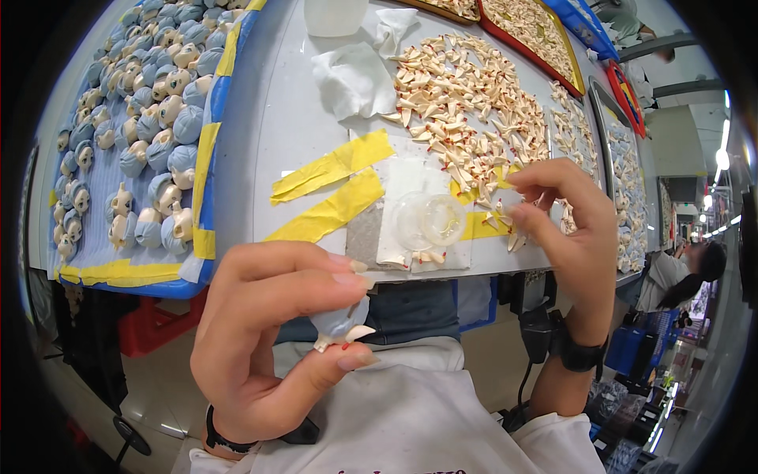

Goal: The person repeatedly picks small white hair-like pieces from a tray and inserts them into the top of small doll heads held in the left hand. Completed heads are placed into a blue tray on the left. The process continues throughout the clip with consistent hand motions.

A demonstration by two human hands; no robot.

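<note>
My left hand is closed around a small doll head with blue-grey hair, raised in front of my shirt. A pale pointed ear piece sticks out from the head beside my thumb, next to a small red spot. Most of the head is hidden by my fingers. Over the near right edge of a large pile of pale pointed ear pieces is my right hand. Its thumb and index fingertips are bent toward each other with a gap between them, and I see nothing gripped there.
A blue tray edged with yellow tape holds many similar heads at left. Clear round dishes sit by a white pad. Yellow tape strips, white cloth and trays of small pieces lie beyond. Another person is at far right.
</note>
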